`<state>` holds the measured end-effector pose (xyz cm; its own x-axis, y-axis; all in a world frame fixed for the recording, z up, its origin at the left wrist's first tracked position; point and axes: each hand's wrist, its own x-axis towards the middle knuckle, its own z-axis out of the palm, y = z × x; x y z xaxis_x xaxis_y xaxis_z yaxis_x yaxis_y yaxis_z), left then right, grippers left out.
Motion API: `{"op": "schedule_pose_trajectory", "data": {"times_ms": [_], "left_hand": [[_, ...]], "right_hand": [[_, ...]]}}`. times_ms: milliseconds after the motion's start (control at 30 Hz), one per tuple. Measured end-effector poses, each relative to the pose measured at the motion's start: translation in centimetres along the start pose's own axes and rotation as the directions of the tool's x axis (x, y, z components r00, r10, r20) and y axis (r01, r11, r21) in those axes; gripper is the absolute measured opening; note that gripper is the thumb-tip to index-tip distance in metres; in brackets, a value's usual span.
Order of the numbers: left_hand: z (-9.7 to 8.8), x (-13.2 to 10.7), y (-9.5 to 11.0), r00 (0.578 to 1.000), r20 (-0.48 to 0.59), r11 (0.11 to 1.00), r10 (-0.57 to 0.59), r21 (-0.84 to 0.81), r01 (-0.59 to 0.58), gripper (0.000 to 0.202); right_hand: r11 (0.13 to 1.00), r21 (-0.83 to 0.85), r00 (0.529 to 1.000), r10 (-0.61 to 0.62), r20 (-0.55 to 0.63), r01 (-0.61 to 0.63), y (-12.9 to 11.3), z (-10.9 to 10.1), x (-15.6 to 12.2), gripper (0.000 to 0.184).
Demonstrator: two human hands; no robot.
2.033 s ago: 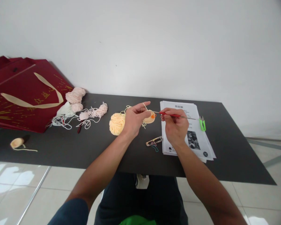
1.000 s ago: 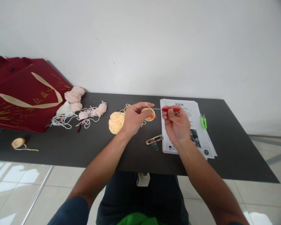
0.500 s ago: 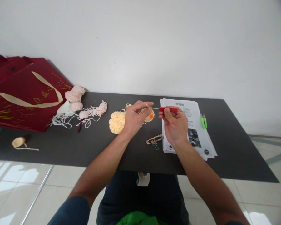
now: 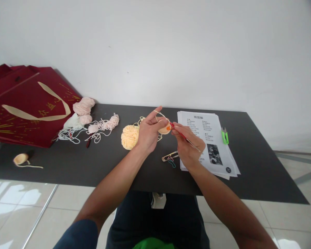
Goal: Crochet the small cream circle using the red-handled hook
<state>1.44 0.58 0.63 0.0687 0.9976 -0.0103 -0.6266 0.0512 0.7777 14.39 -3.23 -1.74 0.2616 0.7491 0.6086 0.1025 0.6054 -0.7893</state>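
Note:
My left hand [image 4: 149, 131] pinches a small round cream crochet piece [image 4: 164, 130] with an orange marker on it. A strand of yarn [image 4: 159, 113] runs over its raised index finger. In my right hand [image 4: 189, 143] is a red-handled crochet hook [image 4: 182, 135], gripped between thumb and fingers and slanting down to the right. The hook's tip meets the piece's right edge; the exact stitch is too small to make out. Beside my left wrist sits a yellow ball of yarn [image 4: 130, 137], partly covered by the hand.
Printed sheets [image 4: 200, 138] lie under and beside my right hand, green thread snips [image 4: 225, 136] at their right edge. Metal snips [image 4: 169, 156] lie nearer me. Pink yarn [image 4: 103, 125], a cream crocheted cup [image 4: 20, 158] and dark red bags [image 4: 28, 103] are on the left of the black table [image 4: 261, 173].
My right hand has turned over and moved left, so the hook now slants and its tip is at the piece. My left index finger has lifted, raising the yarn strand.

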Motion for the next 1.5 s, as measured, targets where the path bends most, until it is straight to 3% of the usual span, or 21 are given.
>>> {"op": "schedule_pose_trajectory", "data": {"times_ms": [67,167,267,500,833,1500], "left_hand": [[0.1,0.0,0.3,0.999,0.017,0.999,-0.036,-0.03,0.037,0.061],[0.1,0.1,0.7,0.998,0.022,0.998,-0.058,-0.032,0.059,0.06],[0.2,0.1,0.7,0.999,0.017,0.999,-0.048,0.001,0.048,0.06],[0.1,0.1,0.9,1.0,-0.004,0.997,-0.003,0.08,0.003,0.061],[-0.5,0.3,1.3,0.996,0.083,0.995,0.024,0.094,-0.032,0.054],[-1.1,0.4,1.8,0.965,0.231,0.989,-0.122,0.112,0.098,0.049]], "right_hand": [[0.984,0.138,0.992,0.12,-0.028,-0.115,0.3,0.1,0.4,0.02],[0.874,0.385,0.946,0.325,-0.011,-0.296,0.5,0.2,1.3,0.013],[0.784,0.502,0.915,0.403,0.034,-0.365,0.3,0.0,2.3,0.011],[0.822,0.483,0.938,0.346,-0.002,-0.302,0.2,-0.8,3.1,0.015],[0.842,0.463,0.952,0.305,0.015,-0.277,-0.2,-1.0,3.0,0.015],[0.833,0.463,0.951,0.29,0.104,-0.304,-0.8,-1.4,2.9,0.017]]}}
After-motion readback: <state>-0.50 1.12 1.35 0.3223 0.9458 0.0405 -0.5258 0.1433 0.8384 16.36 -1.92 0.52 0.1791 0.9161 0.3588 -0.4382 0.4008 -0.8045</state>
